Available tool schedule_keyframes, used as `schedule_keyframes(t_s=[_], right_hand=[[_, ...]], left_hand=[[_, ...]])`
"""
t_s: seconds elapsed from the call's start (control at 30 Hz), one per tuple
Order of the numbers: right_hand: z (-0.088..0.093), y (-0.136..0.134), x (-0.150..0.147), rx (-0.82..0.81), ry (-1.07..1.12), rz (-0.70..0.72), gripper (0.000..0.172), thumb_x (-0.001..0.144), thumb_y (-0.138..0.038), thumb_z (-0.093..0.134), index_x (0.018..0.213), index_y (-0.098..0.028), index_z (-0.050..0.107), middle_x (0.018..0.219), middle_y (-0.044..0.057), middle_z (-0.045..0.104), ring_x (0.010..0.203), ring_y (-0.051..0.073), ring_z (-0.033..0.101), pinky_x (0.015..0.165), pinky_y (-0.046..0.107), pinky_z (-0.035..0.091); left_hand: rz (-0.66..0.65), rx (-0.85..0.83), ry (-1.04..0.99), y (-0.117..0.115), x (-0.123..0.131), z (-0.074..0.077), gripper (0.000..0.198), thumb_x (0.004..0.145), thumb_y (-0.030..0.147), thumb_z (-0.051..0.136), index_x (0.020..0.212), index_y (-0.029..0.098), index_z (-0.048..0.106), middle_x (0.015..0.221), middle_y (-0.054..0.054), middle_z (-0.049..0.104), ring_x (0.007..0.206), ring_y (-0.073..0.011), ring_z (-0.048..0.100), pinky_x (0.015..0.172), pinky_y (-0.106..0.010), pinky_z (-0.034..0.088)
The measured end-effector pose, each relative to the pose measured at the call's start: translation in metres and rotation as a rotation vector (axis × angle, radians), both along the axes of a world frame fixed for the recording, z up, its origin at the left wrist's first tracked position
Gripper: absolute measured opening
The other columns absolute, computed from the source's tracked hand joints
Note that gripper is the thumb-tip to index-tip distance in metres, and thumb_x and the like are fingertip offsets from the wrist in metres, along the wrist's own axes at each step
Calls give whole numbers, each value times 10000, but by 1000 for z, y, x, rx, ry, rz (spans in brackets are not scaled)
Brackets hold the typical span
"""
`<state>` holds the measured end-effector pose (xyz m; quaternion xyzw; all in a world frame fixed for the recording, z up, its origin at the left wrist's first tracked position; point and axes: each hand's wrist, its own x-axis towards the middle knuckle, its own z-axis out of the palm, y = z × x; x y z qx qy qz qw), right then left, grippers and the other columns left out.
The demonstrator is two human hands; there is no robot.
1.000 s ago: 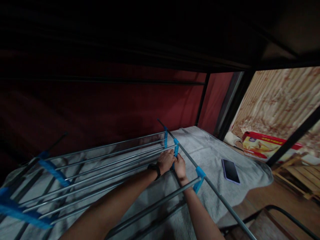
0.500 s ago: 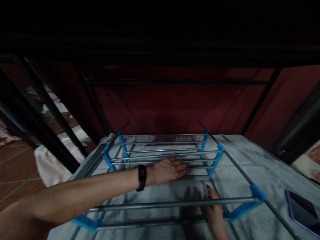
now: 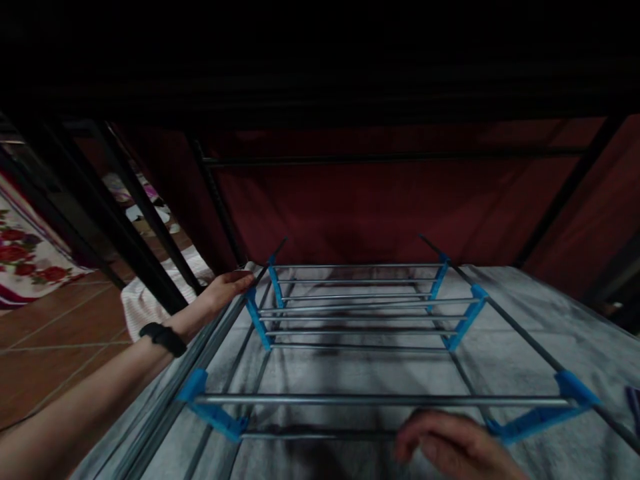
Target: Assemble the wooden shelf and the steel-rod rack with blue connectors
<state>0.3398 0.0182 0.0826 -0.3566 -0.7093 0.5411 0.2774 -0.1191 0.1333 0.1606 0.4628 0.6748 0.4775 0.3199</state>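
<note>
A rack frame of grey metal tubes (image 3: 370,400) joined by blue plastic brackets (image 3: 467,320) lies on a grey cloth. My left hand (image 3: 230,288), below a dark wristband (image 3: 163,338), reaches to the far left side of the frame. Its fingers are stretched out by a blue bracket, over the tips of several loose tubes (image 3: 165,393); whether they touch is unclear. In front, near the closest crossbars, is my right hand (image 3: 455,443), slightly blurred, its fingers bent and the thumb apart. Nothing shows in it.
Grey cloth (image 3: 530,300) spreads under the frame. Dark metal posts (image 3: 100,200) stand at left, with a striped cloth (image 3: 143,307) and floor tiles (image 3: 55,333) beyond. A red curtain-like backdrop (image 3: 360,213) closes the rear. A phone's edge (image 3: 633,403) shows at right.
My left hand has moved from the middle crossbars to the left side of the frame. My right hand has come back nearer to me. The view has shifted left.
</note>
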Motion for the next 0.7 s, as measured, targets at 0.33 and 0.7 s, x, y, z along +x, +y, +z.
schedule_keyframes(t_s=[0.33, 0.7], right_hand=[[62, 145, -119, 740, -372, -5, 346, 888, -182, 494, 1205, -205, 631, 1217, 84, 647, 1122, 203, 591, 980, 352, 428], [7, 179, -170, 720, -934, 122, 222, 951, -222, 439, 1063, -183, 626, 1166, 127, 674, 1087, 244, 626, 832, 311, 427]], left_hand=[[-39, -213, -242, 0, -10, -44, 525, 712, 623, 675, 974, 168, 648, 849, -76, 722, 765, -220, 676, 707, -339, 555], [-160, -256, -122, 6, -20, -52, 505, 778, 657, 498, 788, 185, 677, 836, -92, 704, 832, -249, 636, 758, -348, 462]])
